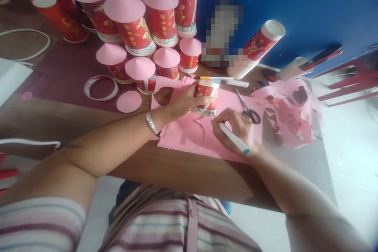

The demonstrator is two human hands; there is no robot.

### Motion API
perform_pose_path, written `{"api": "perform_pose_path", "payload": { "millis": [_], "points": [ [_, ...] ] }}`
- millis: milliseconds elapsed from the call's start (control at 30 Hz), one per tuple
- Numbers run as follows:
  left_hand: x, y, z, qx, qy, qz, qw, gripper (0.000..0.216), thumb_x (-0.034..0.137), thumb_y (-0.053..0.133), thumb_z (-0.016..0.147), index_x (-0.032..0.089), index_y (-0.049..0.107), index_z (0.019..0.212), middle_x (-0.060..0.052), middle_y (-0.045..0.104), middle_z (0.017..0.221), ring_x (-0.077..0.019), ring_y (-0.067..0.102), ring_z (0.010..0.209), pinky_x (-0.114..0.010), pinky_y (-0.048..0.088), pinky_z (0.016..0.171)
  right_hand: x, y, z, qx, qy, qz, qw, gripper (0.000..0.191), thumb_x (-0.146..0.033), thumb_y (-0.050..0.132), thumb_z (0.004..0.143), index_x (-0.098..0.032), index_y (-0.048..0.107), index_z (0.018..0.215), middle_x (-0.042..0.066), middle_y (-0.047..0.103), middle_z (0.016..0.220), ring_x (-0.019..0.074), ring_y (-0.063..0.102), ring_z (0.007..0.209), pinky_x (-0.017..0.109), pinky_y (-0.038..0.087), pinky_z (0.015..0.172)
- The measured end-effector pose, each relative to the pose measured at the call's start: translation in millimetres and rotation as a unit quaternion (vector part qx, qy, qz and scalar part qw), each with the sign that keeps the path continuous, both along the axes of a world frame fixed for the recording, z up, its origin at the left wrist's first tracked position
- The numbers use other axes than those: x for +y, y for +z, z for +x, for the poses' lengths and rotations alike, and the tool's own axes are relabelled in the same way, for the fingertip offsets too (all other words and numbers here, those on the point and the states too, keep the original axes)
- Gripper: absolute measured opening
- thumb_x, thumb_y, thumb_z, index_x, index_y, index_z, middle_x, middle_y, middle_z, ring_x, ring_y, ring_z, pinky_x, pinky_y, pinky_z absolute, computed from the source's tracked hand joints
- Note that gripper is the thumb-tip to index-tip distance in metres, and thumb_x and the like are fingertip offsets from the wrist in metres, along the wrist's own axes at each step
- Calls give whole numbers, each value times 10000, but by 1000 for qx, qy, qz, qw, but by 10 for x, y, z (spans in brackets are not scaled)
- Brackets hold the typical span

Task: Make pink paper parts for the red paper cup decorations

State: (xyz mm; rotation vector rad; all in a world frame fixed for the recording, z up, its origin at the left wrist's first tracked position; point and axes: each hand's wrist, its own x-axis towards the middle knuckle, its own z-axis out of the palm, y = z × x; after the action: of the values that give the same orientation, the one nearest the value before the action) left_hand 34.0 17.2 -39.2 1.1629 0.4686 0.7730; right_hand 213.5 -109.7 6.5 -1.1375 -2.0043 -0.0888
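cup (207, 89) held in my left hand (186, 102) | marker (234, 138) pinched in my right hand (236, 126) | slim dark sticks (323, 56) in pale holder (287, 71)

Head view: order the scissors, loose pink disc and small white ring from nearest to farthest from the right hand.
1. Scissors, just beyond the right hand.
2. Loose pink disc, well left.
3. Small white ring, farther left, past the disc.

The head-worn camera faces forward and down over the table (177, 171). Range is close: left hand (190, 100) and right hand (234, 128) sit near mid-frame.
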Motion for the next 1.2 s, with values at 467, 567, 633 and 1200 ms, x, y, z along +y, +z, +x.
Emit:
{"api": "perform_pose_path", "payload": {
  "millis": [467,567,633,1200],
  "points": [
    [8,-38,0,7,3,-9,1000,534,432,982,829,235,668,1213,-1,749,1029,-166,723,917,-301,617,831,10,4,-17,10,19,4,1000,217,-71,686,990,-277,628,954,-66,689,741,130,629,563,257,511,563],
    [14,-48,1,1,-2,-4,1000,517,433,981,834,233,667,1193,-4,752,1015,-167,723,906,-303,620,827,15,4,-25,10,19,9,1000,213,-77,675,1006,-276,621,951,-64,685,738,128,627,561,257,501,553],
    [13,-45,0,-1,-1,-2,1000,516,435,986,829,230,668,1180,-6,751,1017,-167,723,907,-306,623,824,16,2,-27,8,16,10,1000,211,-81,676,1009,-275,619,947,-63,684,736,129,628,561,257,502,553],
    [9,-13,-11,14,2,-1,1000,551,459,986,829,232,664,1215,-13,766,1045,-171,743,922,-318,623,842,47,-32,22,9,7,37,999,184,-130,704,1060,-284,634,988,-54,724,764,137,694,588,265,571,553]
  ]
}}
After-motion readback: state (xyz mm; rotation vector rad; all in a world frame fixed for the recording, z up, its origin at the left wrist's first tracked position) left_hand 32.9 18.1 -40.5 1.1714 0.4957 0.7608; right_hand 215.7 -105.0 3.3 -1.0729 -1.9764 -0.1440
